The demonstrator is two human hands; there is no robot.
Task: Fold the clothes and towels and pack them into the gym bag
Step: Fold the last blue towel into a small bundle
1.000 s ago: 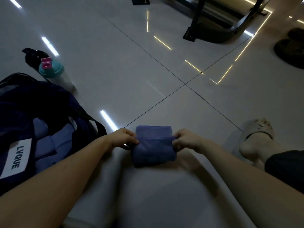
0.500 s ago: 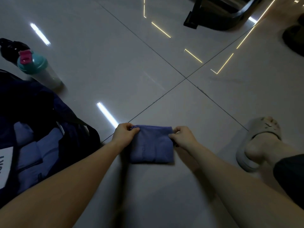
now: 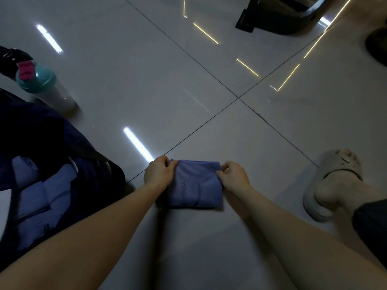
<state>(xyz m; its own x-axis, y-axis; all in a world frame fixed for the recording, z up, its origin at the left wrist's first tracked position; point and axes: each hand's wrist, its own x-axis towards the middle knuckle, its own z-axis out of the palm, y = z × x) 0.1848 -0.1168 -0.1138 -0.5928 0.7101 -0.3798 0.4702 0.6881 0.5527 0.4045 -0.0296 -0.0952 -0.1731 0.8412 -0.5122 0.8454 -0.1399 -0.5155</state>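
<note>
Both hands, left hand (image 3: 160, 174) and right hand (image 3: 234, 176), pinch the far corners of a folded blue cloth (image 3: 195, 186) lying on the floor between them. Soft and light, it should lift best gripped along its sides, bag (image 3: 62, 164) just left.

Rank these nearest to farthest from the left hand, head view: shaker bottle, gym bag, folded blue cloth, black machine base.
1. Folded blue cloth: in the grip of the left hand, on the floor at centre.
2. Gym bag: just left of the hand, lying open.
3. Shaker bottle: far left, beyond the bag.
4. Black machine base: top right, across the tiles.
</note>
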